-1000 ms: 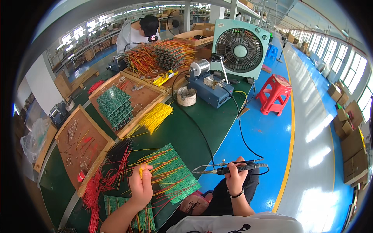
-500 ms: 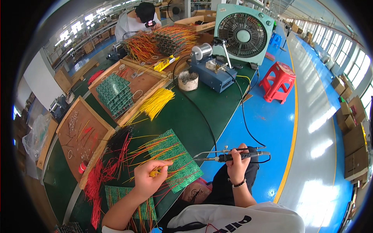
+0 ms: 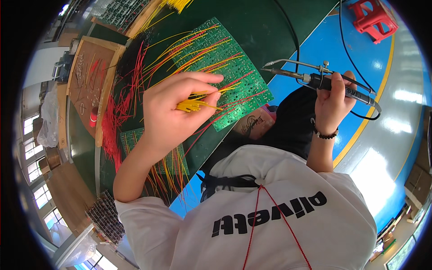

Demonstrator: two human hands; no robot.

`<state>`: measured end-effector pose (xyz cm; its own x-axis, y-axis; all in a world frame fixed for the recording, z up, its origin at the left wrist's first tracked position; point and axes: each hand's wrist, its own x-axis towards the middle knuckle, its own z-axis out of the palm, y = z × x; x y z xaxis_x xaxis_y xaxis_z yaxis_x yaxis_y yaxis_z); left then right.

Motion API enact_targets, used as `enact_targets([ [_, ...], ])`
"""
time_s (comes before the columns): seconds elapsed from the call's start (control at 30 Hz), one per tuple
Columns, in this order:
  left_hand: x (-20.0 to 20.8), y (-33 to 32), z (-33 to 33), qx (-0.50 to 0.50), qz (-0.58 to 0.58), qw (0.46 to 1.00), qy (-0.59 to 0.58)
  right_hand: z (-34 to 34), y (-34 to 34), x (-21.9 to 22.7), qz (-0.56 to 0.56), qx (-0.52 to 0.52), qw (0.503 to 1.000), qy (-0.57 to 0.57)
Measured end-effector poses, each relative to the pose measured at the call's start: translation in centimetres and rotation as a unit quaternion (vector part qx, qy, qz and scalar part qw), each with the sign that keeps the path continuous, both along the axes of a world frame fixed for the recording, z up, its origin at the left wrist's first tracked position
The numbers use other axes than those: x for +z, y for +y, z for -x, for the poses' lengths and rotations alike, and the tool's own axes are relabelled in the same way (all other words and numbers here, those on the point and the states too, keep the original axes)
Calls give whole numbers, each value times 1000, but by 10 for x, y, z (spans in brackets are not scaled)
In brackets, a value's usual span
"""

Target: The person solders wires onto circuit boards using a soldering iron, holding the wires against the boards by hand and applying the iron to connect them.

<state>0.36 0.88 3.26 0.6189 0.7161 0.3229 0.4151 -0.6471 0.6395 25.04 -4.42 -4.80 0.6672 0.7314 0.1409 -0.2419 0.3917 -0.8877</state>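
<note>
A green circuit board (image 3: 257, 86) lies on the dark green table, with rows of yellow and red wires running from it to the left. My left hand (image 3: 168, 110) hovers over its left part, fingers closed round a small bunch of yellow wires (image 3: 189, 105). Thumb and forefinger meet near one wire end above the board. In my right hand (image 3: 334, 101) is a soldering iron (image 3: 315, 81) with a thin metal guide tube clamped along it. Its tip points left, near the board's right edge; whether it touches cannot be made out.
Another wired circuit board (image 3: 129, 136) lies below my left forearm. Loose red wires (image 3: 110, 130) are heaped beside a wood-rimmed tray (image 3: 104, 92). More yellow wires (image 3: 179, 3) lie at the far side. Black cables trail from the iron. A red stool (image 3: 375, 22) stands on the blue floor.
The view has tilted down toward my chest, so the fan and the blue machine have left it. Both hands keep their hold. The iron's tip remains close to the board's right edge.
</note>
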Motion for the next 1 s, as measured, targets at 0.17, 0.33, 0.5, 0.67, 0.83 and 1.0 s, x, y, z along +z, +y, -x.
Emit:
enact_targets([
  [0.17,-14,0,-11,-7,-4,1000,7,3,-1,0,19,-25,1000,2],
  [0.33,-21,2,-20,-13,-41,999,6,1,1,-3,0,-7,1000,18],
  [0.5,-25,3,-25,-13,-60,998,35,0,2,-7,7,-4,1000,-30],
  [0.67,-35,4,-29,10,-101,994,32,-2,3,-7,8,-8,999,-42],
  [0.83,-43,5,-30,8,-121,992,24,-1,4,-8,22,-11,997,-79],
  [1.0,-42,5,-32,10,-104,994,26,1,6,-5,40,-35,994,-94],
])
